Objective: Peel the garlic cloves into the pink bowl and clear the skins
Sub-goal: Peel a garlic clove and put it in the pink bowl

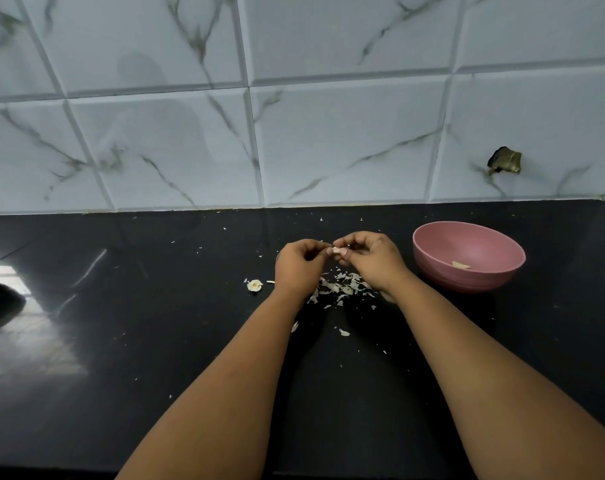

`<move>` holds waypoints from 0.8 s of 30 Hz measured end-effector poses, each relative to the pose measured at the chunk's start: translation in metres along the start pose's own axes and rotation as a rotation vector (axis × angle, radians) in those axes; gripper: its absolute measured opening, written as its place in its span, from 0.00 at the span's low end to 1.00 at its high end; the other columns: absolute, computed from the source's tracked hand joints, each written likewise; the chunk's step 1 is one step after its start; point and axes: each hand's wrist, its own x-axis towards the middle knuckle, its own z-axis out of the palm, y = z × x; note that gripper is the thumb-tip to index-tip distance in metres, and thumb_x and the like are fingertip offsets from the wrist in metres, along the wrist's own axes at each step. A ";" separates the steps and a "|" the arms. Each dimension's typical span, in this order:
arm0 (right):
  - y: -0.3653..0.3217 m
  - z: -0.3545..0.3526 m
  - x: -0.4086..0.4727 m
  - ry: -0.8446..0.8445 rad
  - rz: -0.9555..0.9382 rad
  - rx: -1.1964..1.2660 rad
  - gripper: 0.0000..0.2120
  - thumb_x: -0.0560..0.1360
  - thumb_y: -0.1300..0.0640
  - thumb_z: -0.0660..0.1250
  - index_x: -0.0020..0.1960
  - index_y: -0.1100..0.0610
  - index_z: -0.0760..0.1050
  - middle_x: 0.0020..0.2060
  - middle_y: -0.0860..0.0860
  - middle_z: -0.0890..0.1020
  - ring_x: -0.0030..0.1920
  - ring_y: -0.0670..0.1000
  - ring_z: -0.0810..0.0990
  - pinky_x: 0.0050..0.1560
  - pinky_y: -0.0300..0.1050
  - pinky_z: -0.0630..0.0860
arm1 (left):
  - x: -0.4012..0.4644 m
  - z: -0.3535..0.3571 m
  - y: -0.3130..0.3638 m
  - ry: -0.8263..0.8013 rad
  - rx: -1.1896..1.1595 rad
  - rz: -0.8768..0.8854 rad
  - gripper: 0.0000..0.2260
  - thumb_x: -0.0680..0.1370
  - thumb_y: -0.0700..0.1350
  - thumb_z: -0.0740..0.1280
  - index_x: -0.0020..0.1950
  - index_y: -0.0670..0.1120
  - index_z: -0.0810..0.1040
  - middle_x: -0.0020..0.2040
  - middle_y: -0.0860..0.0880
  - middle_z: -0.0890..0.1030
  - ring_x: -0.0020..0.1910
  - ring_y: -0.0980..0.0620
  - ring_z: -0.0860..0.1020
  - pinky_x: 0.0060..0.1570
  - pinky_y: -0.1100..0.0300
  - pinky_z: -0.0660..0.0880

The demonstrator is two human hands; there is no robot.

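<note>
we hold the garlic clove [336, 250] above the black countertop [155, 323], pinched between the fingertips of our left hand [298, 266] and our right hand [368, 259], both curled onto it. it looks small, light and firm, probably slick once bared, so we would grip it by its ends and pick the papery skin off the side. the skin is thin and brittle and likely flies at a breath. a pile of skins [342, 289] lies under our hands, with flecks scattered wider, and a garlic root stub [254, 285] sits just left. the pink bowl [469, 256] stands near on the right, one peeled clove [461, 265] inside. the tiled wall [294, 116] closes the back; open counter stretches left and toward us.
</note>
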 end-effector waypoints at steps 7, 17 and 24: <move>-0.001 -0.001 -0.001 0.130 -0.086 -0.123 0.05 0.73 0.62 0.73 0.44 0.53 0.83 0.35 0.51 0.85 0.36 0.46 0.83 0.44 0.39 0.81 | 0.003 0.000 0.003 0.000 0.054 0.025 0.07 0.79 0.41 0.67 0.45 0.52 0.82 0.38 0.57 0.84 0.36 0.61 0.79 0.41 0.64 0.76; 0.006 -0.012 0.003 0.116 -0.147 -0.643 0.01 0.70 0.60 0.75 0.41 0.56 0.83 0.38 0.49 0.82 0.33 0.40 0.75 0.31 0.22 0.67 | 0.005 -0.008 -0.003 0.102 0.027 -0.111 0.09 0.72 0.40 0.74 0.39 0.55 0.81 0.36 0.57 0.83 0.38 0.59 0.81 0.40 0.62 0.77; 0.004 -0.021 0.002 0.029 -0.149 -0.681 0.06 0.74 0.64 0.71 0.49 0.57 0.84 0.41 0.50 0.82 0.39 0.45 0.78 0.39 0.26 0.70 | 0.002 -0.001 0.002 0.072 0.012 -0.137 0.13 0.73 0.36 0.64 0.42 0.54 0.82 0.39 0.57 0.84 0.34 0.60 0.77 0.37 0.64 0.72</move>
